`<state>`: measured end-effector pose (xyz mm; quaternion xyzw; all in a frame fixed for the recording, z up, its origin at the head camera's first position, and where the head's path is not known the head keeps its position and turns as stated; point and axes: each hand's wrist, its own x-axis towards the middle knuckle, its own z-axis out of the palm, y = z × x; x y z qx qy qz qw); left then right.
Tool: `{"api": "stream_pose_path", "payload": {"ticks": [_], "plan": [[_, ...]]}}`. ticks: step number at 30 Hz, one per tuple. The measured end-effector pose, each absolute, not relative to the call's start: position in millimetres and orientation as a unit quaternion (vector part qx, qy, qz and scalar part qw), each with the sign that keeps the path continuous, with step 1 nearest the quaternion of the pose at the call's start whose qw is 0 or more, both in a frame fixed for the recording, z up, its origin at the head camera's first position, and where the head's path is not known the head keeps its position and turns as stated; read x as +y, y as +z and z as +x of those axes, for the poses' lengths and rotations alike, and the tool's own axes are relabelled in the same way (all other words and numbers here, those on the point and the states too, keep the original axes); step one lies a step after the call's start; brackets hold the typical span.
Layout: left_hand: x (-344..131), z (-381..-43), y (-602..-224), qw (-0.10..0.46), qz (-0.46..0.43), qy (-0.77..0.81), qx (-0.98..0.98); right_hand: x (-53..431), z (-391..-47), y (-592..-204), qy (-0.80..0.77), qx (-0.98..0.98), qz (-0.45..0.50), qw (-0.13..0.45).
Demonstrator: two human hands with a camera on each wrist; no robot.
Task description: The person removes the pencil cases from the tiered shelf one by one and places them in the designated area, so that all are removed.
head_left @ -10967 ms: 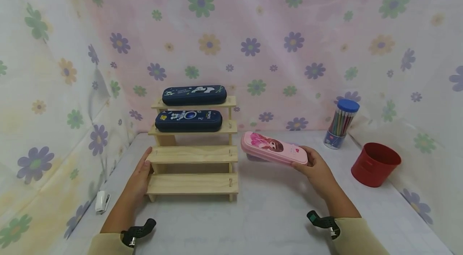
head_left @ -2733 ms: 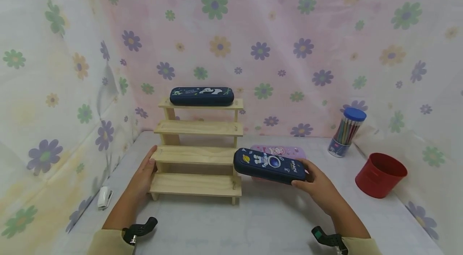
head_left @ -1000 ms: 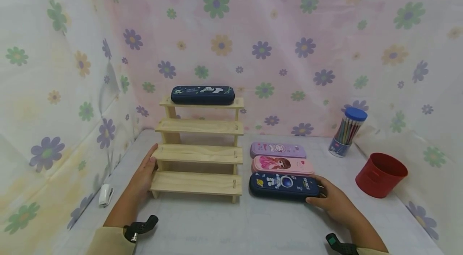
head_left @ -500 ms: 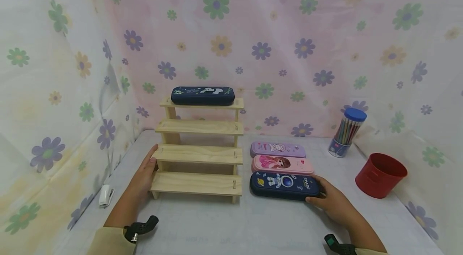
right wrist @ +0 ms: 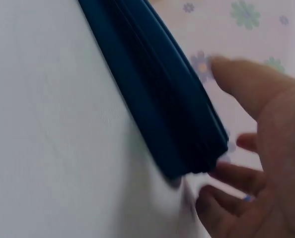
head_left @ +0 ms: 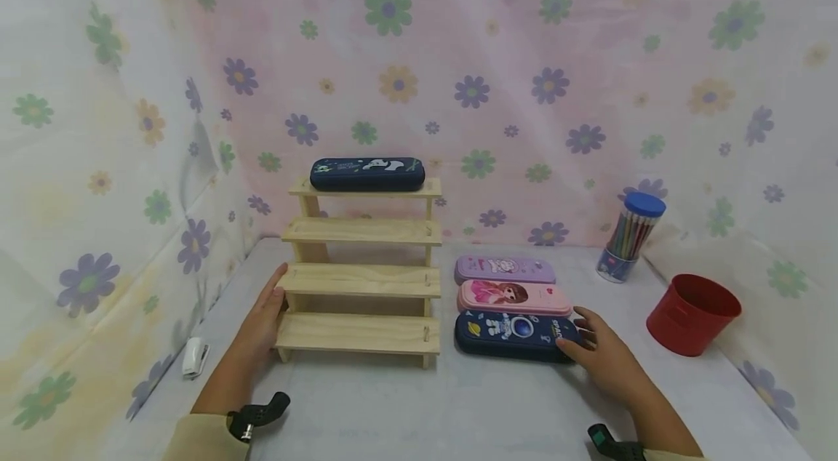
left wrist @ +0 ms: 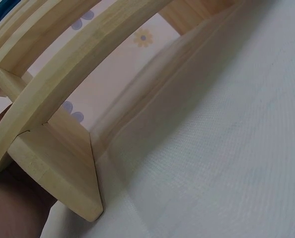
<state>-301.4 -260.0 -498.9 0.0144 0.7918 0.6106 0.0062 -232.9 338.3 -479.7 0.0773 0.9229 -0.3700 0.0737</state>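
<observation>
A navy pencil case with an astronaut print (head_left: 511, 334) lies flat on the table, the nearest of three in a row. My right hand (head_left: 605, 359) is at its right end, fingers spread. In the right wrist view the thumb stands apart from the case (right wrist: 162, 94) and the fingertips are beside its end. Behind it lie a pink pencil case (head_left: 517, 297) and a purple one (head_left: 504, 270). My left hand (head_left: 258, 323) rests against the left side of a wooden tiered rack (head_left: 360, 330), its visible fingers fairly straight, others hidden. A navy panda pencil case (head_left: 366, 174) sits on the top tier.
A clear tub of pencils with a blue lid (head_left: 628, 235) stands at the back right. Nearer is a red bucket (head_left: 690, 315). A white stapler-like object (head_left: 194, 358) lies at the left. Flowered cloth (head_left: 497, 46) walls the table behind and at both sides.
The pink case, then the astronaut case, came from the right hand's hold onto the table. Since half a second ago, the right fingers have loosened from the astronaut case. The left hand stayed at the rack.
</observation>
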Motion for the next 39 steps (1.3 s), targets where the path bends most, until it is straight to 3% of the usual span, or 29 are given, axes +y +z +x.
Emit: {"api": "stream_pose_path", "payload": {"ticks": [8,16,30,39], "plan": [[-260.3,-302.7,-501.4,0.011,-0.002,0.607,0.794,308.2,-238.4,-458.2,-0.366,0.928,0.066,-0.016],[-260.4,-302.2,-503.2,0.010,-0.006,0.605,0.796,270.7,-256.4,-442.4,-0.372,0.926,-0.003,-0.059],[-260.8,-299.2,-499.3,0.008,0.000,0.595,0.804,207.5,-312.4,-379.4,-0.407,0.896,-0.170,-0.042],[-259.6,-298.6,-496.6,0.007,-0.009,0.598,0.801,170.2,-341.3,-341.4,-0.422,0.890,-0.168,-0.023]]}}
